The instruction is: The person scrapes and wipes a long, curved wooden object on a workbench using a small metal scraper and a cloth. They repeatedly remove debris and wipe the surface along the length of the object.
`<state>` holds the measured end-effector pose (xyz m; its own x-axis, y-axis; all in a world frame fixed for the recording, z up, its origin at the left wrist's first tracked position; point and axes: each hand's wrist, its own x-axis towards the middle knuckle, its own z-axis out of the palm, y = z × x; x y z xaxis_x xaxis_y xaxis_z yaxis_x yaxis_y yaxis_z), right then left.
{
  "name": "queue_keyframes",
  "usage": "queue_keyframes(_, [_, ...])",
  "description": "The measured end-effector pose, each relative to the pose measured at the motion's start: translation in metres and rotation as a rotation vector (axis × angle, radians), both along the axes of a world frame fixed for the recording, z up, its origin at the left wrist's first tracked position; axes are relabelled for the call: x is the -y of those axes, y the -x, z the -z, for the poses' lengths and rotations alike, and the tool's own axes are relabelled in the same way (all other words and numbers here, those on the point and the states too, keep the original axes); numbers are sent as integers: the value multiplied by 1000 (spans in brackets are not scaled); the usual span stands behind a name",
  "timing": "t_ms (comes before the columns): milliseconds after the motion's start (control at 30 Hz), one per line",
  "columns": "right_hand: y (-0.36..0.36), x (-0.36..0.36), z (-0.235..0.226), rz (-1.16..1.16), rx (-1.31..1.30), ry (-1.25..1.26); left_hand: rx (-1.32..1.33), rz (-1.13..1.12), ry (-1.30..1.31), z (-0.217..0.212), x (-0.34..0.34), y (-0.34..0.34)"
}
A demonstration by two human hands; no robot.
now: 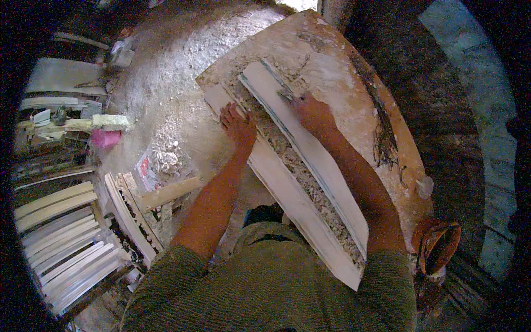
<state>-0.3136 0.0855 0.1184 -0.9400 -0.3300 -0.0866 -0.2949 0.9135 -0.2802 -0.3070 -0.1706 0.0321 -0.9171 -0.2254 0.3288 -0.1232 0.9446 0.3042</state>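
Observation:
Two long pale moulding strips lie side by side on a worn table, slanting from the upper left toward my body. My left hand (239, 124) rests on the far end of the left strip (293, 196), its fingers spread over the face. My right hand (312, 113) is at the right strip (301, 146), closed, with a small dark thing at its fingertips that I cannot make out. Grooved edges run along the right strip. Crumbly pale debris (315, 191) fills the gap between the strips.
The tabletop (337, 66) is stained, with a rough dark edge on the right. Stacked pale strips (72, 243) stand at the lower left, near a pink object (106, 138). Pale scraps (168, 155) litter the floor. A brown bucket-like container (440, 246) stands at the right.

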Motion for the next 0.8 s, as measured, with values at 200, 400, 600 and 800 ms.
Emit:
queue_keyframes(200, [-79, -52, -7, 5, 56, 15, 33, -24, -32, -4, -2, -2])
queue_keyframes(400, [12, 1, 17, -5, -144, 193, 17, 12, -21, -7, -2, -1])
queue_keyframes(600, [110, 74, 34, 88, -168, 162, 63, 15, -68, -3, -1, 1])
queue_keyframes(800, [57, 51, 28, 356, -77, 305, 65, 107, -306, 3, 14, -5])
